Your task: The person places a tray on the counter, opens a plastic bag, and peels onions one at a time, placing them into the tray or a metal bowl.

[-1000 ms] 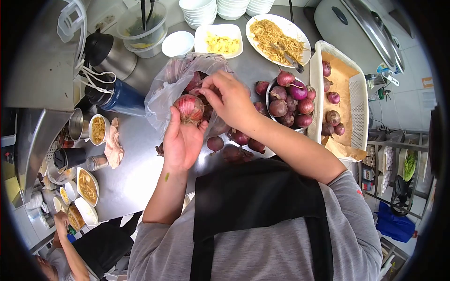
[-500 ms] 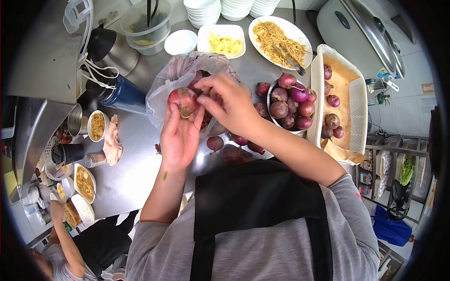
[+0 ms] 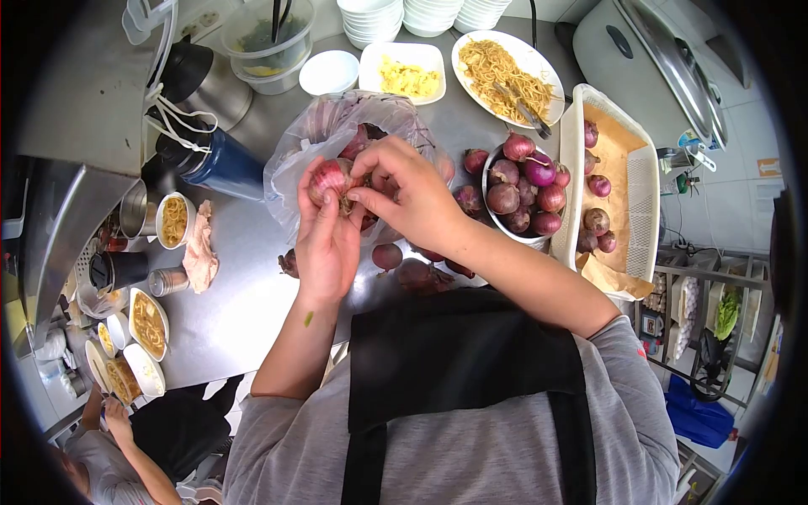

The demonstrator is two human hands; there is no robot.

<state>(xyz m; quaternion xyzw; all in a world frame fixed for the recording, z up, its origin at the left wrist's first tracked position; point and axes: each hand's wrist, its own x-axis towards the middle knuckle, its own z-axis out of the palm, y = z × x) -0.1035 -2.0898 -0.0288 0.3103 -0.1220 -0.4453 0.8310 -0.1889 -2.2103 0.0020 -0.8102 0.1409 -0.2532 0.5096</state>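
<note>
A red onion with dry, papery skin rests in the fingers of my left hand, which cups it from below. My right hand reaches across with curled fingers. Its thumb and forefinger pinch at the brownish end of the same onion; any bit of skin between them is too small to make out. Just behind both hands lies an open clear plastic bag with more red onions inside. Several loose red onions lie on the counter under my right forearm, close to my apron.
A bowl heaped with red onions stands right of my hands, beside a white paper-lined basket. Behind are a noodle plate and a dish of yellow food. A blue tumbler stands left; a co-worker is at lower left.
The onion has turned in my left hand, and my right thumb and forefinger have closed in on its end. The co-worker's hands have moved down, away from the dishes.
</note>
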